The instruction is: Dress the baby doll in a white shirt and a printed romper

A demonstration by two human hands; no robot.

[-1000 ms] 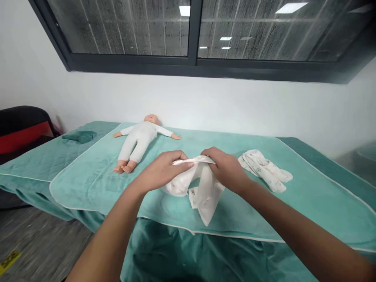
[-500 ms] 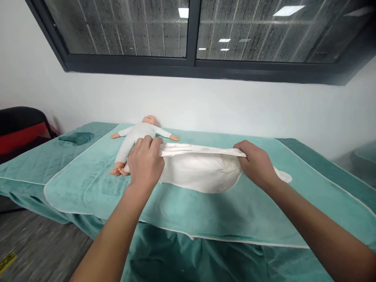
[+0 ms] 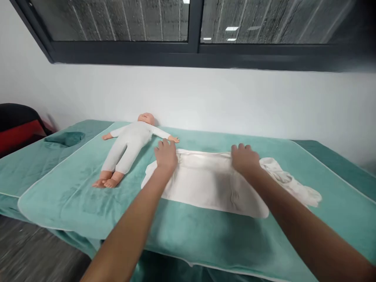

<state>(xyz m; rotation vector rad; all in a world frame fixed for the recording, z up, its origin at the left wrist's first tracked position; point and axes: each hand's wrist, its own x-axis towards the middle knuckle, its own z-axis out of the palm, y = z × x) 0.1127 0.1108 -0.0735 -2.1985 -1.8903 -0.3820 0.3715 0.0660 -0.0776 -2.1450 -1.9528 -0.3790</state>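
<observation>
A white cloth (image 3: 205, 184) lies spread flat on a light teal towel (image 3: 82, 199) that covers the table. My left hand (image 3: 166, 154) rests on the cloth's far left corner and my right hand (image 3: 243, 157) on its far edge further right. Both hands have their fingers curled down over that edge, gripping it. A baby doll (image 3: 129, 143) in a white suit lies on its back to the left, its outstretched hand just beside my left hand. A crumpled white patterned garment (image 3: 293, 184) lies to the right, partly under the cloth's right end.
A darker teal sheet (image 3: 17, 168) lies under the towel, with a small folded dark teal cloth (image 3: 66, 138) at the far left. A black and red seat (image 3: 16, 125) stands left of the table. A white wall and a dark window frame (image 3: 194, 53) are behind.
My hands pulled apart and stretched the bunched cloth wide, then carried it away from me and laid it flat on the towel. My view has moved closer.
</observation>
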